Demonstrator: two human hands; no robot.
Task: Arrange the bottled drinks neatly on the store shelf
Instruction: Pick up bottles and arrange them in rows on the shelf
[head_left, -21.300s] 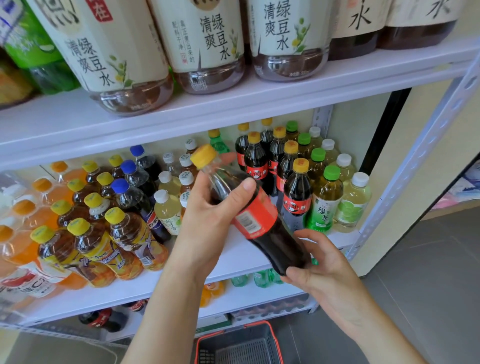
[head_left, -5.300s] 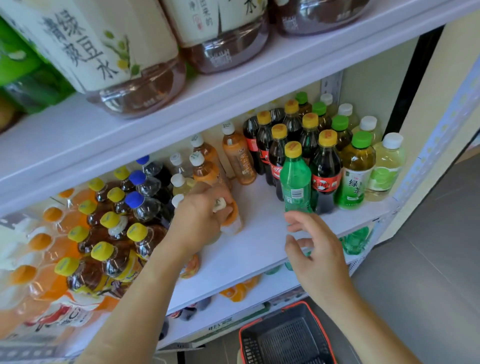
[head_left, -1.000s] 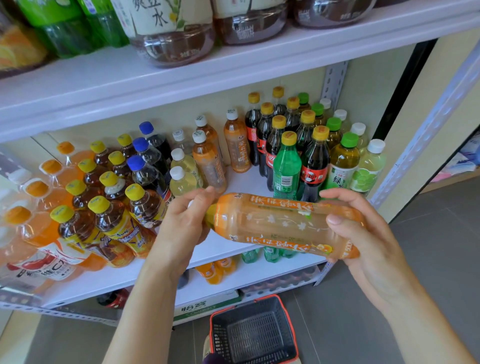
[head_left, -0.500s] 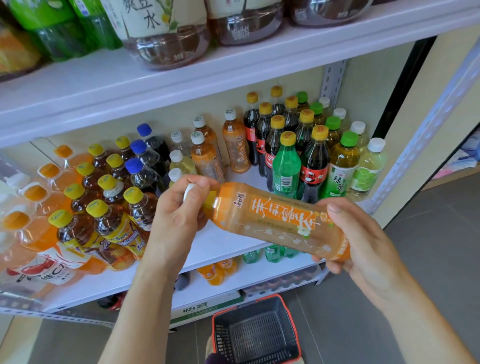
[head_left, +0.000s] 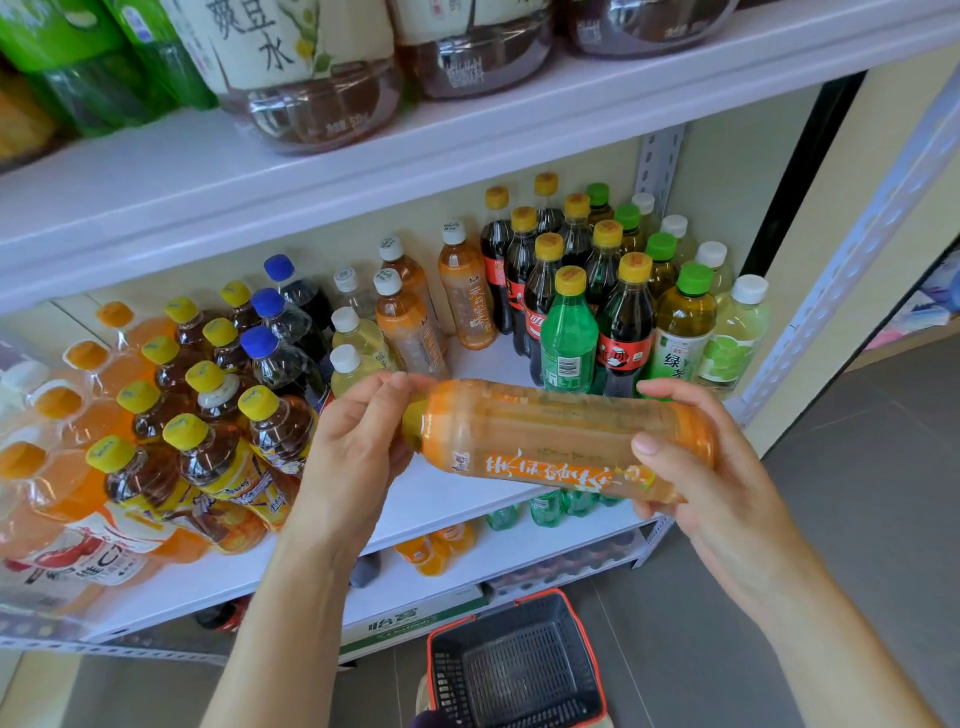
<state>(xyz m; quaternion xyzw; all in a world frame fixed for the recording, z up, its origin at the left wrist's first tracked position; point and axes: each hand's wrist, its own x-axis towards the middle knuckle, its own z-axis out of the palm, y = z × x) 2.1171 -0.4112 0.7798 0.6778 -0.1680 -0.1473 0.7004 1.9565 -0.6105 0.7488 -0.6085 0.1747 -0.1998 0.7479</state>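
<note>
A white shelving unit (head_left: 260, 197) with perforated grey metal uprights (head_left: 857, 244) stands against a pale cream wall (head_left: 727, 171). The floor (head_left: 857, 467) is laid with large dark grey tiles. A black plastic basket (head_left: 519, 670) with a red rim sits on the floor below. Illumination is even and diffuse.

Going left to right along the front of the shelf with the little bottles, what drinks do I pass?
Orange-capped juice bottle → yellow-capped tea bottle → blue-capped dark bottle → white-capped pale yellow bottle → green bottle → dark cola bottle → green-capped tea bottle → pale lime bottle.
</note>
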